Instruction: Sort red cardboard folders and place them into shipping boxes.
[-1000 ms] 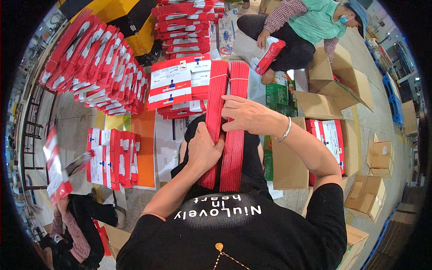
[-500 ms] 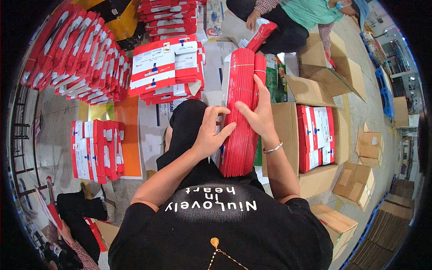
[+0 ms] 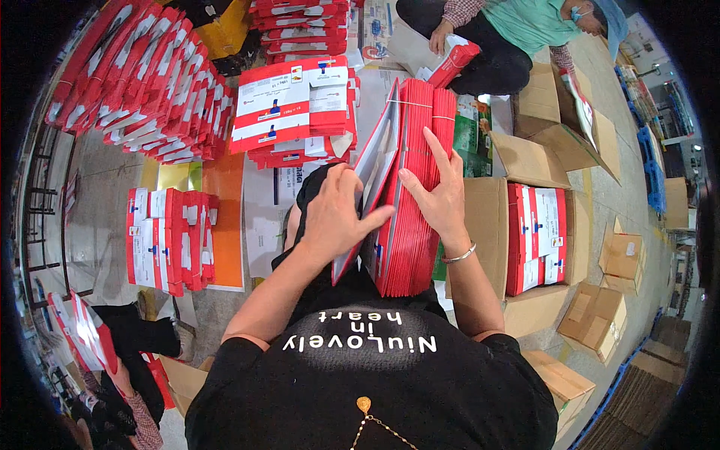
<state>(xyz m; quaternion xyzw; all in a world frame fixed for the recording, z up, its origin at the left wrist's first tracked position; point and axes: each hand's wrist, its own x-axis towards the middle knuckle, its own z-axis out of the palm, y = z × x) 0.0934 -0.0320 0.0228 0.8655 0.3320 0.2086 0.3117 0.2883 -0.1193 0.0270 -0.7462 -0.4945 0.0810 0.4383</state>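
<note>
In front of me a thick stack of flat red folded cartons stands on edge, with thin pale bands across its upper end. A flat carton, white-faced with a red edge, leans away from the stack's left side. My left hand grips this leaning carton, fingers at its outer side and thumb stretched toward the stack. On the stack's right side rests my right hand, open with fingers spread. The stack's lower end is against my lap.
Piles of red-and-white cartons stand ahead and left. An open cardboard box at right holds more cartons. Closed boxes sit farther right. A co-worker reaches into another open box; another person handles cartons at lower left.
A carton now tilts out from the stack's left side, and my left hand has shifted left and down. The co-worker's hand at upper right now shows a white-and-red carton at the box.
</note>
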